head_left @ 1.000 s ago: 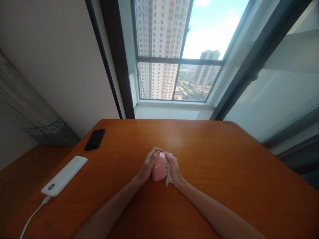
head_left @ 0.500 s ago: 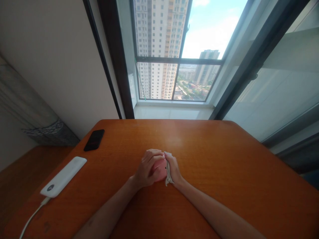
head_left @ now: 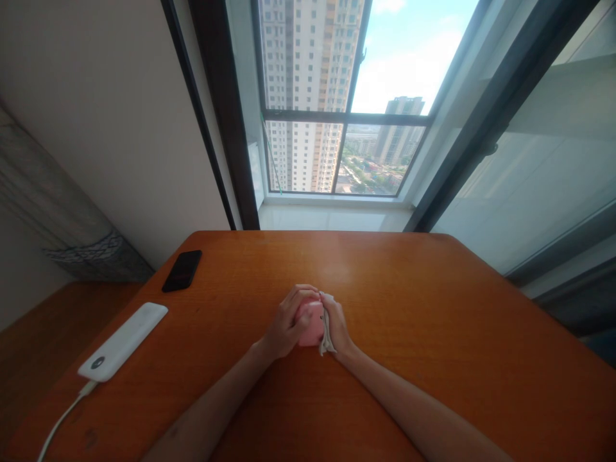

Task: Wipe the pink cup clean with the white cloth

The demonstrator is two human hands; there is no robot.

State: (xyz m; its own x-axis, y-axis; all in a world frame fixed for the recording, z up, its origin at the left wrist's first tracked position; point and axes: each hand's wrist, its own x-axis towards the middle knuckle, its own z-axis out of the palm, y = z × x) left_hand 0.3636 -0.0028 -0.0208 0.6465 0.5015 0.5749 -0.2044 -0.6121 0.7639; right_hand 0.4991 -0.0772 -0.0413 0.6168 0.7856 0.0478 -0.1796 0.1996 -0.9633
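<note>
A small pink box-like object [head_left: 312, 325] stands on the orange wooden table [head_left: 433, 333], held between both my hands near the middle. My left hand [head_left: 285, 324] wraps over its left side and top, fingers curled round it. My right hand [head_left: 337, 327] presses against its right side, with a white cord or strap [head_left: 326, 333] hanging between that hand and the pink object. Much of the pink object is hidden by my fingers.
A black phone [head_left: 182, 270] lies at the table's far left. A white power bank [head_left: 123, 341] with a white cable [head_left: 62, 420] lies nearer on the left edge. A large window stands beyond the table's far edge, a grey curtain at left.
My left hand slid over the pink object's front, covering it, then drew back a little so more pink shows. My right hand stayed in place.
</note>
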